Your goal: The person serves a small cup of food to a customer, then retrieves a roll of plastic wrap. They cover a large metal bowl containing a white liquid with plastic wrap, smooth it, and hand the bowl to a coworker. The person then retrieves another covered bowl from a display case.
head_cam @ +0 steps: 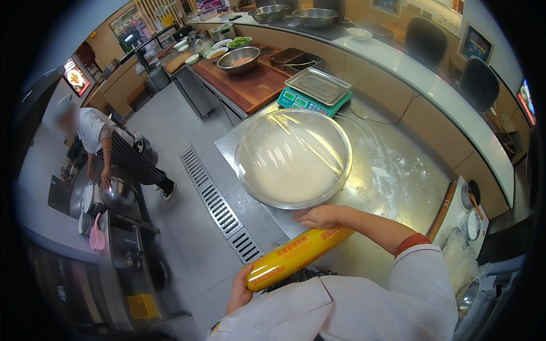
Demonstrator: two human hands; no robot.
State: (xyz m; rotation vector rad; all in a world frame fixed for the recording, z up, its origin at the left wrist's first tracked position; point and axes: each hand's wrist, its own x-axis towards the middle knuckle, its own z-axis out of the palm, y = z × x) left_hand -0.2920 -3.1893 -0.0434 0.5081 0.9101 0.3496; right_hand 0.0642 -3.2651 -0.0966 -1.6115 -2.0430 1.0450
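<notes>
A large stainless steel bowl (346,170) stands on the metal worktable in front of me, with a pale doughy mass (283,170) inside. Clear cling film (294,140) stretches over its mouth, creased along the far and right sides. My left hand (241,287) grips the left end of a thick yellow roll of cling film (294,255) with red printing. The roll lies slantwise between my body and the bowl. My right hand (322,216) is at the bowl's near rim, just above the roll, with its fingers curled and partly hidden; whether they pinch the film is unclear.
A green digital scale (313,91) with a metal tray is behind the bowl. Flour dusts the metal worktable (384,204). A rolling pin (442,211) lies at right. Farther back, a wooden board (247,89) carries a bowl of meat. At left, a co-worker (102,132) handles another bowl.
</notes>
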